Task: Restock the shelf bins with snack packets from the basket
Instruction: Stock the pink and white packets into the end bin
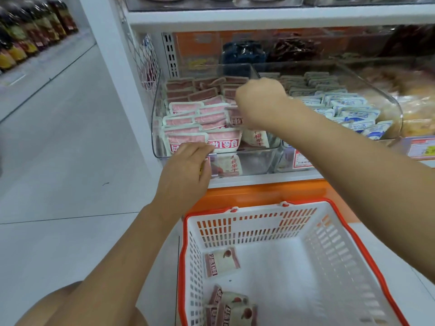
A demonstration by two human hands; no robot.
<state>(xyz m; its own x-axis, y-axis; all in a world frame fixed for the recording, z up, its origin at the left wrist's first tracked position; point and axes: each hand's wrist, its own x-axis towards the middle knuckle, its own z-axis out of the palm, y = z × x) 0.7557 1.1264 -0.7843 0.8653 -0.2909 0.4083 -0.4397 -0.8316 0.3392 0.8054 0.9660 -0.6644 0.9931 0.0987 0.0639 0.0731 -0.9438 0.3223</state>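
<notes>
**Where are your hands?**

Both at the clear bin [261, 161]. My right hand [259, 102] is over its middle, back of the hand towards me. My fingers are curled down and clenched on the top of one upright packet [236, 120]. My left hand [186, 171] is at the bin's front left corner. Its fingers [200, 148] are bent, with the tips on the front row at the rim. I can't tell whether they pinch anything.

**What's in the bin?**

Rows of pink packets [188, 120], white-edged, standing on end. Each has a red band with white Chinese characters. On the front packet [224, 142] the band seems to read 网红零食, though the lettering looks mirrored. A packet low behind the bin's front wall carries vertical red characters ending in 果干.

**And the basket?**

The basket [329, 243] is white with an orange-red rim, below the bin and nearer to me. One loose packet [221, 262] lies on its floor, on the side nearer the bin. A small pile [231, 309] lies against its near left side, with the same red band and a red fruit picture.

**Anything beside the bin?**

Just to its right is another clear bin of blue-and-white packets [350, 112], whose print is too blurred to read. At the foot of that corner is a red-and-white price tag [302, 160] that is too small to read.
</notes>
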